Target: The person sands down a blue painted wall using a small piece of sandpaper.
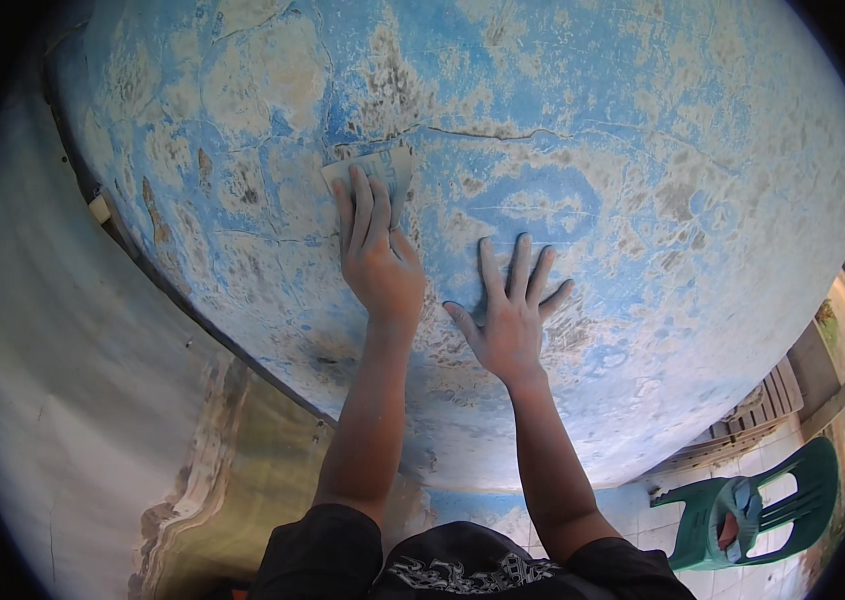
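Observation:
A wall (643,130) with worn blue paint fills most of the view, mottled with pale patches, dark specks and cracks. My left hand (380,265) presses a pale sheet of sandpaper (401,165) against it, just below a long horizontal crack. The fingers lie close together over the sheet and hide part of it. My right hand (515,325) rests on the wall lower and to the right, its fingers spread and nothing in it. Whitish dust coats the fingers of both hands.
At the lower right a green plastic chair (808,500) stands on a tiled floor (648,515), with a bag-like bundle (733,520) on it. A slatted wooden piece (758,405) is behind the chair. To the left, a dark edge (208,325) borders a grey surface (73,400).

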The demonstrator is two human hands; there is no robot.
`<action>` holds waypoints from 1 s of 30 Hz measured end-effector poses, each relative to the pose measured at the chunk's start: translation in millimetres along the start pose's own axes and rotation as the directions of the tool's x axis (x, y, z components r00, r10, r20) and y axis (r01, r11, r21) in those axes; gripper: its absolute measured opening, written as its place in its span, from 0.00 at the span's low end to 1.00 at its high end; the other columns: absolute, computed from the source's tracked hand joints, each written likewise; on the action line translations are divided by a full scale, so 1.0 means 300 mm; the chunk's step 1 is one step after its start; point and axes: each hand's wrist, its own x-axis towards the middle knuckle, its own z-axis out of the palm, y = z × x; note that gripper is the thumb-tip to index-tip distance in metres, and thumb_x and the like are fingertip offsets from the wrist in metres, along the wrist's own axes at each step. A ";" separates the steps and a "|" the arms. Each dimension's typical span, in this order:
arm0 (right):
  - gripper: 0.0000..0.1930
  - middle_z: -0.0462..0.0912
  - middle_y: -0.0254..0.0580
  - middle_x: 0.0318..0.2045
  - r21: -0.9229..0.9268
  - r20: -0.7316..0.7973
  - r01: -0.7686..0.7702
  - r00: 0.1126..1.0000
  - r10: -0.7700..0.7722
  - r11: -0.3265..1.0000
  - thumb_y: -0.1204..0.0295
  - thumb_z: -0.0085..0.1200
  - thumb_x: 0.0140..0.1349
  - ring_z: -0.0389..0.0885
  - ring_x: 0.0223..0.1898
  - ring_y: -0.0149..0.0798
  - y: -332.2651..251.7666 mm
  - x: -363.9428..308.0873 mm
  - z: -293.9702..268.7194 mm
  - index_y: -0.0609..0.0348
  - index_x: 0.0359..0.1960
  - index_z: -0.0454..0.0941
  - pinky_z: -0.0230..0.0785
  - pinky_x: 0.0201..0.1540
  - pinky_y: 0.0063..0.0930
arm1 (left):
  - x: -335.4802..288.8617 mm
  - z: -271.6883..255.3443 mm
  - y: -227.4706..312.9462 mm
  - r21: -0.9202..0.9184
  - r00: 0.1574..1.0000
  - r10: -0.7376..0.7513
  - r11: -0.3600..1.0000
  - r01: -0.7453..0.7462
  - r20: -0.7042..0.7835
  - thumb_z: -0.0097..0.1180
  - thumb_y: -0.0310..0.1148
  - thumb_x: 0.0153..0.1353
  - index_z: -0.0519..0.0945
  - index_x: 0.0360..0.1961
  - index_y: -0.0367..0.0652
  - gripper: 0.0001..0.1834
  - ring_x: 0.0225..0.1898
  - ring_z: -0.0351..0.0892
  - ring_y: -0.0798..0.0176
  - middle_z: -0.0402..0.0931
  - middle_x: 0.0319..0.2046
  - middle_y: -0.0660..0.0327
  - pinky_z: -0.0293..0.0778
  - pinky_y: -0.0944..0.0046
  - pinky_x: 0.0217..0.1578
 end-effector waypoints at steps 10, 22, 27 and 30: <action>0.44 0.55 0.61 0.81 -0.036 0.002 0.001 1.000 -0.001 0.999 0.37 0.58 0.67 0.43 0.81 0.77 0.019 -0.008 0.014 0.34 0.81 0.62 0.27 0.68 0.95 | -0.294 0.001 -0.006 0.013 0.992 -0.023 1.000 0.021 0.124 0.53 0.12 0.59 0.77 0.67 0.28 0.31 0.80 0.56 0.34 0.65 0.77 0.44 0.64 0.42 0.74; 0.41 0.55 0.62 0.81 -0.084 -0.037 -0.006 0.999 0.003 0.996 0.33 0.50 0.70 0.41 0.82 0.77 0.013 -0.011 0.041 0.35 0.81 0.64 0.24 0.69 0.93 | -0.323 -0.010 -0.005 -0.032 0.990 0.006 0.999 -0.002 0.139 0.60 0.17 0.58 0.80 0.65 0.33 0.30 0.78 0.62 0.37 0.72 0.73 0.50 0.69 0.44 0.73; 0.42 0.53 0.62 0.82 -0.102 -0.039 -0.025 0.999 0.021 0.994 0.33 0.49 0.71 0.39 0.82 0.78 0.021 -0.017 0.045 0.36 0.81 0.63 0.24 0.69 0.93 | 0.001 -0.003 -0.001 -0.047 0.988 0.136 0.990 -0.133 0.075 0.57 0.13 0.58 0.81 0.64 0.33 0.30 0.77 0.64 0.37 0.71 0.74 0.47 0.70 0.43 0.71; 0.42 0.52 0.63 0.82 -0.112 -0.045 -0.019 0.999 0.014 0.994 0.33 0.49 0.71 0.38 0.82 0.78 0.015 -0.014 0.046 0.37 0.81 0.63 0.23 0.69 0.93 | 0.112 -0.031 0.002 -0.048 0.990 0.123 0.992 -0.120 0.064 0.58 0.14 0.58 0.80 0.66 0.34 0.31 0.78 0.62 0.38 0.70 0.75 0.48 0.69 0.43 0.72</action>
